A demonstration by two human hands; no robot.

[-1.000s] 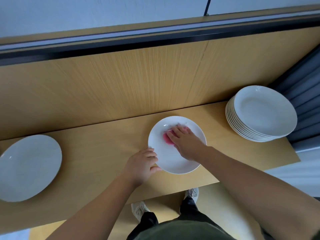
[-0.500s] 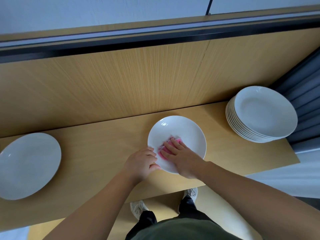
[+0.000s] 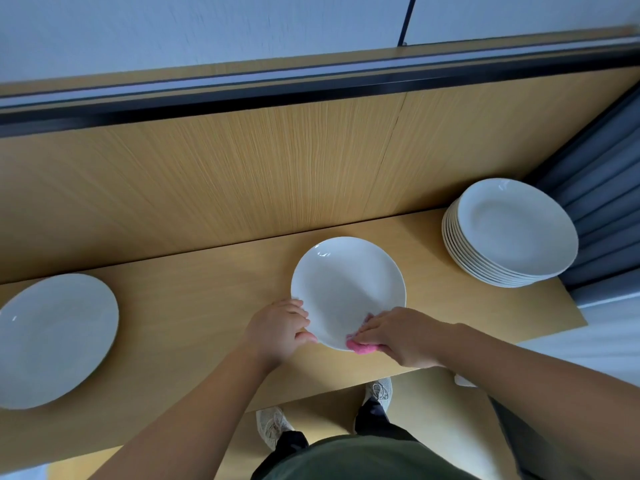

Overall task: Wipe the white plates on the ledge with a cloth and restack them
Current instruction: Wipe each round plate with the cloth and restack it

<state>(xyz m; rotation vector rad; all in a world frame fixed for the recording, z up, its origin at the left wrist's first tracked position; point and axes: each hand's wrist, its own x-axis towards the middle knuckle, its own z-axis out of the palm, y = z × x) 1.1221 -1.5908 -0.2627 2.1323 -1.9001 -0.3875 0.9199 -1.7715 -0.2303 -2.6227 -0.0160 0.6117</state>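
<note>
Cloth [image 3: 362,346] slid to plate [image 3: 346,289] rim — right hand [image 3: 398,336] pressing.

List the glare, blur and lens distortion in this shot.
Head view: small glare spots on the centre plate's far rim and the stack's top plate; wide-angle bending curves the ledge and window frame; the upper corners smear softly; both hands, left and right, stay reasonably sharp.

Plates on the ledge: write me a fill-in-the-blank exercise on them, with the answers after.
1. The cloth under the right hand is ____ in colour.
2. The left hand grips the middle plate by its ____.
3. The stack stands at the ____ end of the ledge.
4. The lone plate lies to the ____.

Answers: pink; rim; right; left
</note>
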